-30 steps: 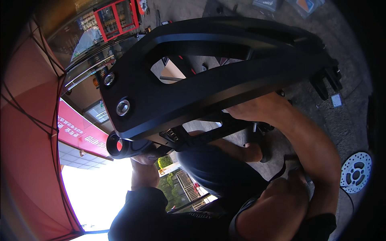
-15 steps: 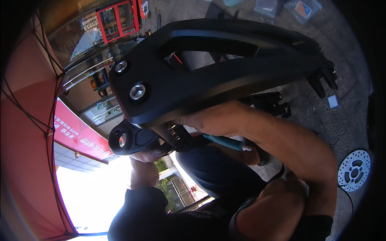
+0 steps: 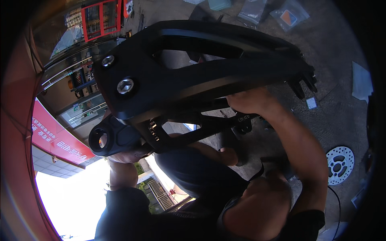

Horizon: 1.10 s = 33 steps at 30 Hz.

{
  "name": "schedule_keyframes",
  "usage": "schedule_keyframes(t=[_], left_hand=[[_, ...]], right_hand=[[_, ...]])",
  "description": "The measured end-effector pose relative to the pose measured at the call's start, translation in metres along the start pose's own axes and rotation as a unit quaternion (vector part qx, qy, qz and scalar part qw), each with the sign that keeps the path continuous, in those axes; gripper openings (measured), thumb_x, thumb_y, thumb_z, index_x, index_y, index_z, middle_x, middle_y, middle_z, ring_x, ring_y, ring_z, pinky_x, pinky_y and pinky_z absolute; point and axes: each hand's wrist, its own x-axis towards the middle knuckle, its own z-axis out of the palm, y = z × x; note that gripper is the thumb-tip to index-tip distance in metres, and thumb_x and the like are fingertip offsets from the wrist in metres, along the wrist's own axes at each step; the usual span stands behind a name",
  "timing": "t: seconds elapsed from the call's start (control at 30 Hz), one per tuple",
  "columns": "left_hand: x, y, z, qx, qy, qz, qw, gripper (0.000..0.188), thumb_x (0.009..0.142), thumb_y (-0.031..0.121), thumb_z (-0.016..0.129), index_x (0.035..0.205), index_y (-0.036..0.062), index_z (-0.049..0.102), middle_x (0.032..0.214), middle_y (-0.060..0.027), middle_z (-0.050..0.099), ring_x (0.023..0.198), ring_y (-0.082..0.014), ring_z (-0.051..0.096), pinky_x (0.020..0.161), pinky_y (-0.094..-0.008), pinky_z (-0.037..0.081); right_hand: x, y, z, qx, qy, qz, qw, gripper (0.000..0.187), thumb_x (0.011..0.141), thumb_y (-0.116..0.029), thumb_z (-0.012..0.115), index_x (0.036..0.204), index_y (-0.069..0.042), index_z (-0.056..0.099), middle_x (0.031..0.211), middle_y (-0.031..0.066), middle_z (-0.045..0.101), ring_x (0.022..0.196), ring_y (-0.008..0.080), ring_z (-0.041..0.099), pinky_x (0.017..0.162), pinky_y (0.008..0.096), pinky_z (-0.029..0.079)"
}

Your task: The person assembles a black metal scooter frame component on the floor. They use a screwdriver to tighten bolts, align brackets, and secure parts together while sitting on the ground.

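A large black swingarm (image 3: 217, 78) with two long cut-out arms fills the middle of the view, tilted across it. Two silver hex-socket bolts (image 3: 125, 86) sit in its broad left end. Below them a round pivot eye (image 3: 101, 140) sticks out. My left hand (image 3: 128, 156) is closed under that pivot end, its fingers partly hidden by the metal. Farther right, my right hand (image 3: 250, 100) grips between the two arms, near their narrow end, with its fingertips out of sight behind the upper arm.
A drilled silver brake disc (image 3: 340, 165) lies on the dark floor at right, beside a black cable. Plastic bags (image 3: 289, 15) lie at the top right, with a small white card (image 3: 311, 103) below them. At left is a red canopy (image 3: 14, 120); behind it stands a red frame (image 3: 101, 20).
My right hand has shifted along the swingarm toward its narrow end. The teal-handled tool seen by that hand earlier no longer shows. The whole view has slid slightly left.
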Motion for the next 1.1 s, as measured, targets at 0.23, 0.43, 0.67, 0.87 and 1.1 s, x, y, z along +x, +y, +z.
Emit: schedule_keyframes(t=[0.23,0.43,0.67,0.87,1.1], left_hand=[[0.012,0.016,-0.015,0.407,-0.116,0.255,0.869,0.103,0.059,0.029,0.086,0.141,-0.0026,0.031,0.13,-0.0225,0.05,0.121,-0.0341,0.051,0.101,-0.0482,0.043],[-0.002,0.022,-0.014,0.526,0.01,0.233,0.818,0.109,0.05,0.02,0.091,0.139,-0.007,0.034,0.126,-0.02,0.054,0.118,-0.0299,0.054,0.103,-0.042,0.039],[-0.004,0.016,0.001,0.471,0.036,0.201,0.858,0.105,0.053,0.018,0.09,0.139,-0.0061,0.034,0.125,-0.0191,0.055,0.116,-0.0278,0.055,0.099,-0.0403,0.042],[-0.002,0.021,0.002,0.527,0.022,0.213,0.823,0.102,0.054,0.018,0.089,0.137,-0.0068,0.036,0.121,-0.0169,0.057,0.111,-0.0254,0.057,0.095,-0.0383,0.045],[-0.002,0.019,0.004,0.515,0.009,0.224,0.828,0.103,0.054,0.018,0.09,0.138,-0.0066,0.036,0.12,-0.0163,0.058,0.109,-0.0235,0.058,0.093,-0.0374,0.046]], right_hand=[[-0.043,0.07,0.024,-0.064,0.091,0.263,0.958,0.033,0.083,-0.016,0.064,0.112,-0.001,0.059,0.113,0.0236,0.059,0.101,0.0348,0.062,0.087,0.0451,0.05],[-0.026,-0.026,0.016,0.178,0.254,-0.129,0.942,0.026,0.086,-0.014,0.062,0.109,-0.003,0.061,0.099,0.0193,0.064,0.088,0.0316,0.065,0.077,0.0402,0.052],[0.013,-0.111,-0.008,0.615,-0.018,-0.122,0.779,0.04,0.099,-0.038,0.047,0.096,0.0,0.062,0.071,0.005,0.06,0.061,0.0122,0.053,0.055,0.0279,0.041],[0.011,-0.118,0.006,0.695,-0.045,-0.113,0.709,0.033,0.099,-0.032,0.048,0.096,-0.002,0.061,0.068,0.0003,0.055,0.058,0.0068,0.048,0.052,0.0228,0.037],[0.01,-0.119,0.01,0.666,0.029,-0.121,0.735,0.028,0.097,-0.028,0.052,0.095,-0.002,0.061,0.067,0.0001,0.053,0.058,0.0075,0.049,0.053,0.0239,0.039]])
